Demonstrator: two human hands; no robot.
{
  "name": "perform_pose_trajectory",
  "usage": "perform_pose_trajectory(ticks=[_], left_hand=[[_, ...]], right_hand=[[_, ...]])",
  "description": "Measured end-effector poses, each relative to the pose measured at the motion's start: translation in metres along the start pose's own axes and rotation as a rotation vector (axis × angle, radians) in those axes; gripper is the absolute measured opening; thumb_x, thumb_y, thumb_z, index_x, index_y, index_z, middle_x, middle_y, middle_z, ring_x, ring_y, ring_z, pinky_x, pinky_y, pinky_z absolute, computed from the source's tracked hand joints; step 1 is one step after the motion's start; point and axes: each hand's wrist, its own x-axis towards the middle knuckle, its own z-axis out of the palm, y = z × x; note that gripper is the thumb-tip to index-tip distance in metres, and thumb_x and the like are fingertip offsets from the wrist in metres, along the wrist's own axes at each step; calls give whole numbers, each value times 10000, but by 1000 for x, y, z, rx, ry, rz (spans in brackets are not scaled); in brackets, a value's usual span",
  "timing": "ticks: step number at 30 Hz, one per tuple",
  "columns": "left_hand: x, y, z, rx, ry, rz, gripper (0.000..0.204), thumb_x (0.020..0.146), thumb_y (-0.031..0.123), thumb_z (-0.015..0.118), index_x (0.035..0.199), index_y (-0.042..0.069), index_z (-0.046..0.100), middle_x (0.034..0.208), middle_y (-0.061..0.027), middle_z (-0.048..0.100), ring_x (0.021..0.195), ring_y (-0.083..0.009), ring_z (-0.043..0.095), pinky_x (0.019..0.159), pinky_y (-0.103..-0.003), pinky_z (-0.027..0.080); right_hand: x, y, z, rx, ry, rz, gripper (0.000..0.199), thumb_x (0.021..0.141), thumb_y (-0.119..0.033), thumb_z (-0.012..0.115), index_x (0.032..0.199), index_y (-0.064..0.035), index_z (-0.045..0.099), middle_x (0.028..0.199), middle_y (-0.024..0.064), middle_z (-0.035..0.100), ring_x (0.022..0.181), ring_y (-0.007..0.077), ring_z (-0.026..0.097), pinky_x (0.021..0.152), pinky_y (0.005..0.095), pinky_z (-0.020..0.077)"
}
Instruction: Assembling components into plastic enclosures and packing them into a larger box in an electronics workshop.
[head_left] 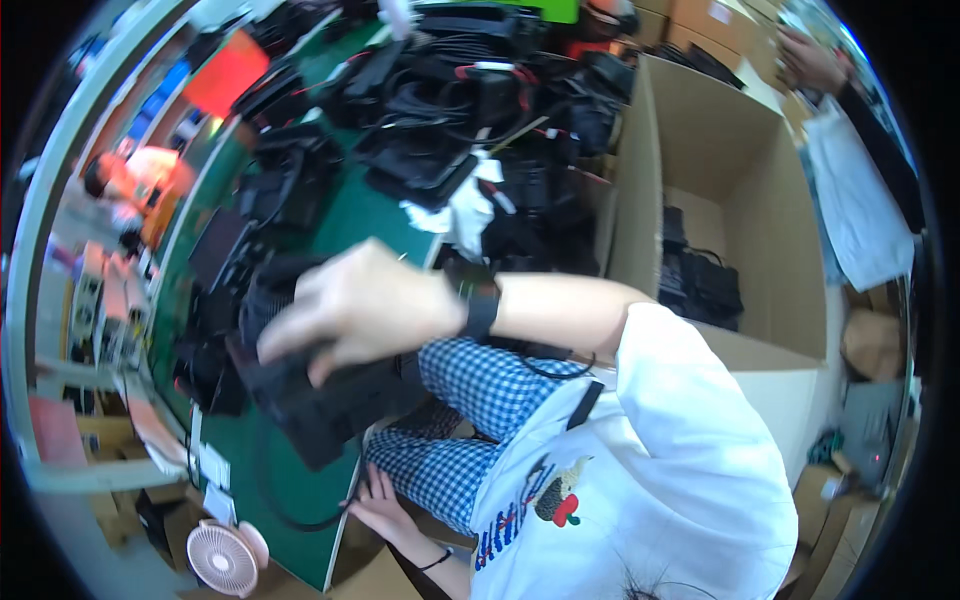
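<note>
A bulky black box-shaped item [325, 415] rests at the edge of the green table, in front of my knees. Over it is my right hand [365, 300], blurred by motion, with a dark watch on the wrist. Its thumb and forefinger are apart, and nothing shows between them. Whether it touches the black item is unclear. A black cable [280, 515] loops down beside the item and back up along the table edge. My left hand [385, 508], wearing a thin dark band, is at that edge with fingers spread, their tips by the cable.
Black items and coiled cables [440, 100] heap along the green table [230, 450]. A large open cardboard box [720, 150] holds several black items. A pink fan [223, 557] stands near the table's near corner. Another person's hand [810, 60] shows at upper right; a person in orange [155, 185] sits beyond.
</note>
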Motion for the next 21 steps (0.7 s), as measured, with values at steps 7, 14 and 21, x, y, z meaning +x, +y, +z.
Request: perform_pose_trajectory(ticks=[7, 14, 21], left_hand=[[62, -12, 20, -488, 216, 65, 411, 893, 246, 700, 1119, -72, 571, 994, -149, 630, 895, -219, 633, 809, -288, 581], [71, -3, 1, -496, 310, -4, 414, 834, 163, 758, 1120, -80, 584, 1045, -146, 658, 941, -251, 657, 886, -337, 577], [72, 10, 2, -410, 419, 9, 417, 846, 114, 736, 1173, -88, 574, 1198, -179, 640, 1009, -274, 648, 939, -357, 550]], right_hand=[[-93, 53, -203, 316, 526, 692, 452, 855, -320, 751, 1179, -26, 637, 1064, 54, 676, 964, 130, 641, 850, 288, 530], [-282, 103, -354, -193, 1239, 859, 539, 867, -334, 748, 1243, 22, 597, 1160, 66, 649, 1044, 135, 582, 947, 276, 438], [-487, 171, -385, -356, 2434, 1426, 645, 867, -401, 606, 1335, 17, 462, 1335, 227, 552, 1175, 372, 568, 976, 429, 479]])
